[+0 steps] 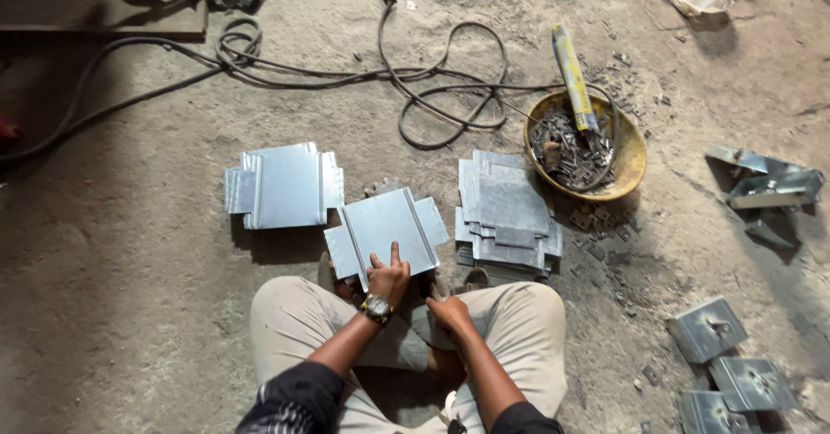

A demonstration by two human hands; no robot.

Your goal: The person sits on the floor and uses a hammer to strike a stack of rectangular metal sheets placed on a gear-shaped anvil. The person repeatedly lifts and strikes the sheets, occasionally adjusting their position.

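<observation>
Hands: left hand (pixel 388 277) flat on ribbed galvanised plate (pixel 386 228) | right hand (pixel 449 313) curled, grip unclear | gritty concrete floor (pixel 130 252)

Your left hand (pixel 388 277) has bare floor (pixel 156 296) open toward nine o'clock. At eleven lies a sheet stack (pixel 284 185), at two another stack (pixel 508 213), beyond it the scrap bowl (pixel 631 162); cables (pixel 432 79) cross twelve.

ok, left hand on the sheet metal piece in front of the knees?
Touching. The head view shows the left hand pressed flat on the near edge of the sheet metal piece, index finger extended across its surface.
</observation>
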